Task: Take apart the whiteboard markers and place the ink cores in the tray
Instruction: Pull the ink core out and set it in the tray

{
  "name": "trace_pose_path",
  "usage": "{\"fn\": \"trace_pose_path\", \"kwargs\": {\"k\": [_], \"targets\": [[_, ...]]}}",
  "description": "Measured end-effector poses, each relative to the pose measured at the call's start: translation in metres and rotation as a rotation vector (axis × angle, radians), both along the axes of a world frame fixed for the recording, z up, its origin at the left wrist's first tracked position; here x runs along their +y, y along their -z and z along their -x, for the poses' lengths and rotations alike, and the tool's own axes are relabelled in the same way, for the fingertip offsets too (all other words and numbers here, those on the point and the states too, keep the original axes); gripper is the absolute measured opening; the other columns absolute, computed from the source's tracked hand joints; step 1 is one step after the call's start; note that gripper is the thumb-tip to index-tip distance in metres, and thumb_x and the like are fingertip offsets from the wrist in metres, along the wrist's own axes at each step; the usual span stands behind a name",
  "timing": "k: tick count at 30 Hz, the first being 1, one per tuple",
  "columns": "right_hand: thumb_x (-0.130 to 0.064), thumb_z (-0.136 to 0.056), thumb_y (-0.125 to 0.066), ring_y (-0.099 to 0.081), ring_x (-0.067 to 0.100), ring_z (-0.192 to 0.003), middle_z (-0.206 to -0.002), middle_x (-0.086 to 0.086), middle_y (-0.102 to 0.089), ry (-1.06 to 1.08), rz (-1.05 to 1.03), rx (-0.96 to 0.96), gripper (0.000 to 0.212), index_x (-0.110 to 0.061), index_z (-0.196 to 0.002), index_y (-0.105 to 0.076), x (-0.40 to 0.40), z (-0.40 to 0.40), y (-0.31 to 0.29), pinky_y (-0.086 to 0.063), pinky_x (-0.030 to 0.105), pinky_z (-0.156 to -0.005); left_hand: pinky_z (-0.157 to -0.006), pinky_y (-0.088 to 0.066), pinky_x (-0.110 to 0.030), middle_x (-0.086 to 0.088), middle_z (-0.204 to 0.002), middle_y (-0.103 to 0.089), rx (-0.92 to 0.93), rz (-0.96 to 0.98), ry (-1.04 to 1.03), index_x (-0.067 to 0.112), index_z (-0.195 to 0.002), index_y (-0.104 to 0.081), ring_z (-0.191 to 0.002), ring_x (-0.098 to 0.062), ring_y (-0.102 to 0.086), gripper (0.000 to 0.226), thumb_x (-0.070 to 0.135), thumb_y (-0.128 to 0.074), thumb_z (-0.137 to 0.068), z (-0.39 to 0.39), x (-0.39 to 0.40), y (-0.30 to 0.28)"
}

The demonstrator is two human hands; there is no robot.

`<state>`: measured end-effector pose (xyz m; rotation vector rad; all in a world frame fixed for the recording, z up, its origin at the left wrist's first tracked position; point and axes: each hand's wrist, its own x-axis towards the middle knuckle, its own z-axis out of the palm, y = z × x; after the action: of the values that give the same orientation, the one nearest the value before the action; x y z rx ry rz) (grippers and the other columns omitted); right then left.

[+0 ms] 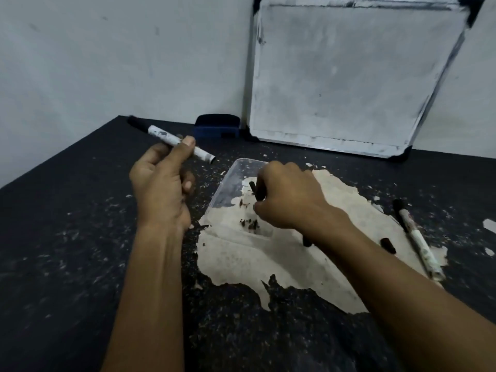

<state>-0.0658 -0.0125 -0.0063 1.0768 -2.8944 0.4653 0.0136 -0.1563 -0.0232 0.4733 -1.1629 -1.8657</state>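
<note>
My left hand (pixel 163 183) grips a white marker body (pixel 166 137) with a black cap at its far end; the near end looks open. The body points up-left, above the black table. My right hand (pixel 287 196) is over the clear plastic tray (pixel 228 183), fingers closed on a short black ink core (pixel 257 191) that points down into the tray. Black ink smudges (pixel 249 224) mark the tray's floor. Another whole marker (pixel 417 236) lies at the right, and a small black end piece (pixel 388 245) lies beside it.
A smeared whiteboard (pixel 349 76) leans on the wall at the back right. A blue eraser (pixel 217 126) sits beside it. The black tabletop (pixel 67 237) is worn, with a large pale peeled patch (pixel 268 264) under the tray. A second dark piece (pixel 306 242) peeks from under my right wrist.
</note>
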Motion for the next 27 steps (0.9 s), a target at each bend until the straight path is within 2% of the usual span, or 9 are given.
{"fn": "trace_pose_path", "kwargs": {"k": [3, 6, 9, 13, 16, 20, 24, 25, 27], "targets": [[-0.016, -0.074, -0.063, -0.055, 0.025, -0.092, -0.084, -0.002, -0.051, -0.041, -0.126, 0.036, 0.019, -0.024, -0.078, -0.046, -0.016, -0.003, 0.009, -0.025, 0.039, -0.082, -0.030, -0.022, -0.016, 0.006, -0.062, -0.065, 0.011, -0.057, 0.025, 0.018, -0.073, -0.069, -0.033, -0.004, -0.034, 0.015, 0.011, -0.074, -0.085, -0.005, -0.003, 0.007], [-0.017, -0.074, -0.066, -0.048, 0.024, -0.083, -0.071, -0.006, -0.040, -0.046, -0.184, 0.030, 0.031, -0.025, -0.066, -0.037, -0.019, -0.001, 0.015, -0.022, 0.040, -0.082, -0.030, -0.021, -0.017, 0.001, -0.070, -0.069, 0.020, -0.081, 0.052, 0.018, -0.075, -0.070, -0.034, -0.004, -0.035, 0.013, 0.012, -0.075, -0.085, -0.006, -0.003, 0.009], [-0.020, -0.076, -0.067, -0.047, 0.024, -0.081, -0.071, -0.006, -0.040, -0.046, -0.188, 0.017, 0.034, -0.026, -0.065, -0.036, -0.019, 0.001, 0.019, -0.020, 0.039, -0.080, -0.030, -0.021, -0.016, 0.000, -0.071, -0.068, 0.027, -0.086, 0.060, 0.018, -0.074, -0.071, -0.033, -0.004, -0.035, 0.013, 0.011, -0.075, -0.084, -0.005, -0.002, 0.008], [-0.026, -0.079, -0.066, -0.056, 0.024, -0.089, -0.083, -0.001, -0.058, -0.018, -0.057, 0.031, 0.012, -0.019, -0.076, -0.057, -0.014, -0.003, 0.012, -0.028, 0.040, -0.084, -0.029, -0.025, -0.015, 0.003, -0.069, -0.069, 0.005, -0.062, 0.066, 0.015, -0.080, -0.072, -0.041, -0.005, -0.043, 0.007, 0.010, -0.076, -0.083, -0.004, 0.001, 0.008], [-0.032, -0.078, -0.069, -0.063, 0.023, -0.086, -0.081, -0.003, -0.068, 0.028, 0.164, 0.061, 0.013, -0.020, -0.078, -0.066, 0.004, -0.001, 0.002, -0.045, 0.041, -0.087, -0.034, -0.035, -0.017, 0.002, -0.071, -0.070, -0.012, 0.020, 0.086, 0.005, -0.094, -0.071, -0.050, -0.004, -0.053, 0.015, 0.008, -0.077, -0.082, -0.002, 0.007, 0.005], [-0.031, -0.078, -0.072, -0.066, 0.018, -0.074, -0.072, -0.007, -0.068, 0.130, 0.371, 0.030, 0.011, -0.022, -0.074, -0.067, 0.051, 0.009, 0.002, -0.057, 0.038, -0.069, -0.042, -0.046, -0.019, 0.001, -0.067, -0.075, 0.014, 0.099, 0.176, -0.001, -0.114, -0.062, -0.053, -0.007, -0.064, 0.033, 0.007, -0.075, -0.084, -0.002, 0.024, -0.002], [-0.022, -0.078, -0.074, -0.065, 0.011, -0.069, -0.070, -0.009, -0.069, 0.239, 0.352, -0.013, 0.004, -0.021, -0.076, -0.070, 0.094, 0.017, 0.027, -0.057, 0.036, -0.066, -0.050, -0.049, -0.022, 0.001, -0.064, -0.075, 0.035, 0.226, 0.252, 0.027, -0.147, -0.027, -0.058, -0.009, -0.063, 0.080, 0.007, -0.074, -0.086, 0.002, 0.045, -0.002], [-0.018, -0.078, -0.073, -0.064, 0.008, -0.069, -0.071, -0.010, -0.069, 0.241, 0.346, -0.029, 0.005, -0.022, -0.077, -0.071, 0.101, 0.016, 0.034, -0.057, 0.034, -0.066, -0.053, -0.051, -0.021, 0.002, -0.062, -0.074, 0.049, 0.278, 0.263, 0.033, -0.146, -0.025, -0.058, -0.007, -0.065, 0.080, 0.006, -0.072, -0.087, 0.003, 0.049, -0.002], [-0.011, -0.079, -0.070, -0.064, 0.007, -0.070, -0.076, -0.008, -0.071, 0.202, 0.343, -0.050, 0.013, -0.023, -0.083, -0.072, 0.111, 0.012, 0.047, -0.056, 0.032, -0.067, -0.055, -0.052, -0.023, 0.004, -0.062, -0.073, 0.063, 0.375, 0.275, 0.030, -0.133, -0.047, -0.058, -0.006, -0.065, 0.054, 0.007, -0.070, -0.090, 0.004, 0.058, -0.004]]}}
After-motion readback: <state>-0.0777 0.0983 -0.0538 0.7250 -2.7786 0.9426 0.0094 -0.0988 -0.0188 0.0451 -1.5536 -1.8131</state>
